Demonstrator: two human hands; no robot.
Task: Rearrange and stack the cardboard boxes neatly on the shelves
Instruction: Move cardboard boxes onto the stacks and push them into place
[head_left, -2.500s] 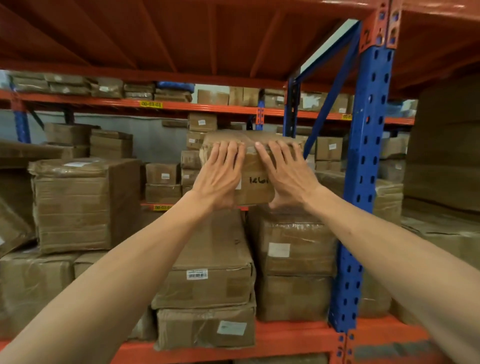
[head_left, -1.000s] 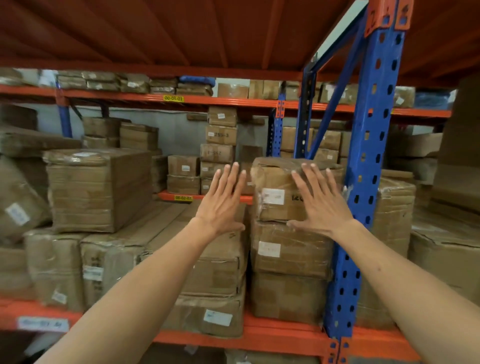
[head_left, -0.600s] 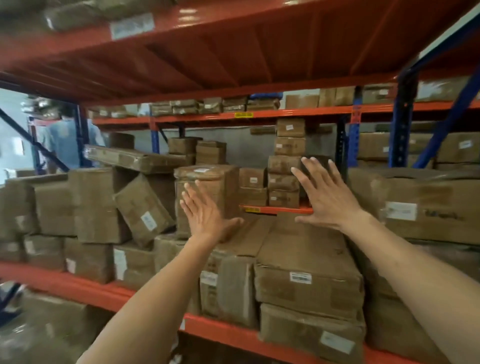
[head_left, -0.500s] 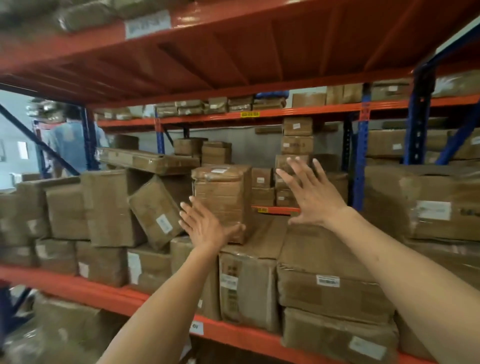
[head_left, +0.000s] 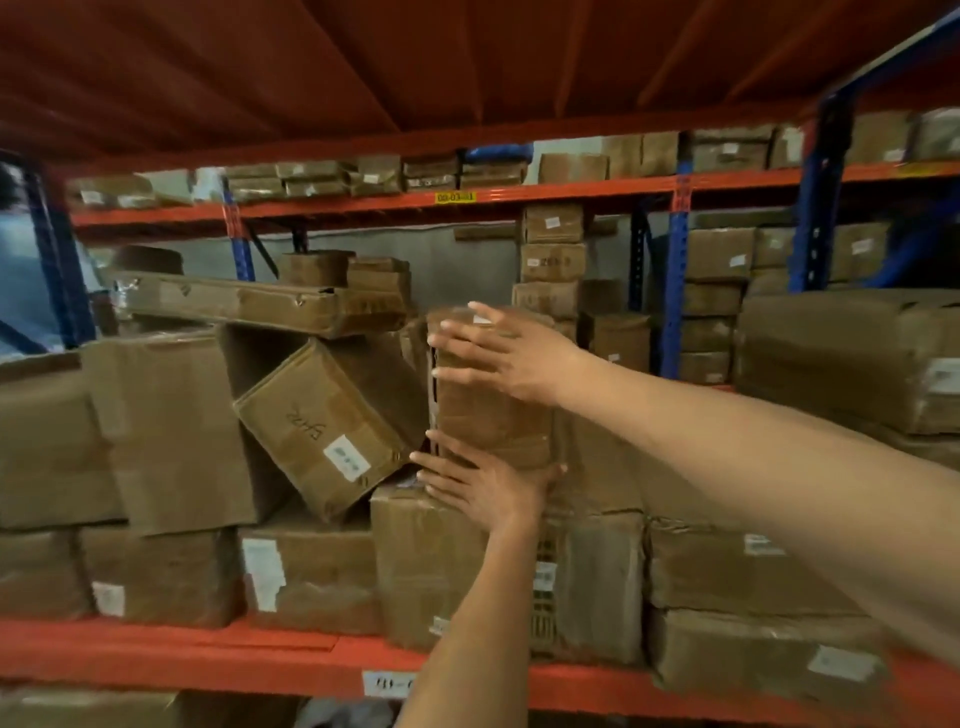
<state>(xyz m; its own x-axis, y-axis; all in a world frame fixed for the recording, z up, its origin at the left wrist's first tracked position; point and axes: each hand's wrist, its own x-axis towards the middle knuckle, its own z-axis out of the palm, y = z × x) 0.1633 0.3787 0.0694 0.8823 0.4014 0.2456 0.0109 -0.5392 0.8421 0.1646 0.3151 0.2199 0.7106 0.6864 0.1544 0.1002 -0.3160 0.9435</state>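
A tall upright cardboard box (head_left: 493, 421) wrapped in clear film stands on the lower boxes at the middle of the shelf. My right hand (head_left: 506, 356) lies across its upper front, fingertips reaching its left edge. My left hand (head_left: 483, 488) grips its bottom front edge, thumb out to the right. Just left of it a labelled box (head_left: 324, 431) leans tilted, wedged between the tall box and a large box (head_left: 166, 431). A long flat box (head_left: 244, 304) lies across the top of those.
Orange shelf beam (head_left: 208, 660) runs along the front under the bottom row of boxes. Stacked boxes (head_left: 852, 358) fill the right side. Blue uprights (head_left: 675, 280) and a rear rack with small box stacks (head_left: 553, 260) stand behind. The orange deck above hangs low.
My view has swung left along the shelf. Both hands left the box stack by the blue post, crossed over open, and now rest on the tall upright box.
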